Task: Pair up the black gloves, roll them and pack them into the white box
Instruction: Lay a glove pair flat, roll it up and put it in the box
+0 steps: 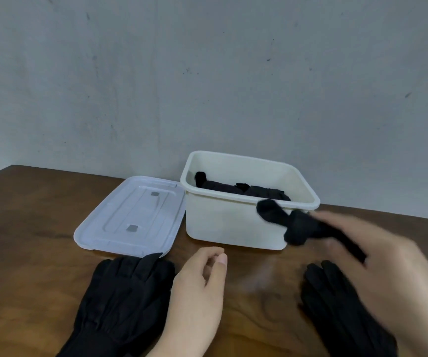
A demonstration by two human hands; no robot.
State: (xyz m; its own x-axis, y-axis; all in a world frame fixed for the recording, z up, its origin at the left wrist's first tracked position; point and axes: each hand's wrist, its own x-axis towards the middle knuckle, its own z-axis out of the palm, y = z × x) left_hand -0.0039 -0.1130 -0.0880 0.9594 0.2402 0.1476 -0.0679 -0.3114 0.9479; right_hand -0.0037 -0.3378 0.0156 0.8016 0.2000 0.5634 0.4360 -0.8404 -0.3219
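One rolled black fabric glove bundle point(295, 222) gripped in right hand point(388, 266), blurred, at front right corner of white rectangular plastic box point(223, 222). Left hand point(197, 287) loosely curled, empty, in front of box. More black gloves point(243, 188) inside box. Flat black gloves: one point(120, 295) front-left of box, one point(336, 305) front-right. White plastic lid point(133, 215) left of box on brown wooden table point(27, 228).

Left hand point(197, 287) low, palm turned inward, fingers loosely curled, thumb tip near the forefinger, holding nothing. Right hand point(377, 256) raised and motion-blurred, reaching forward-left, its grip closed on a black item.
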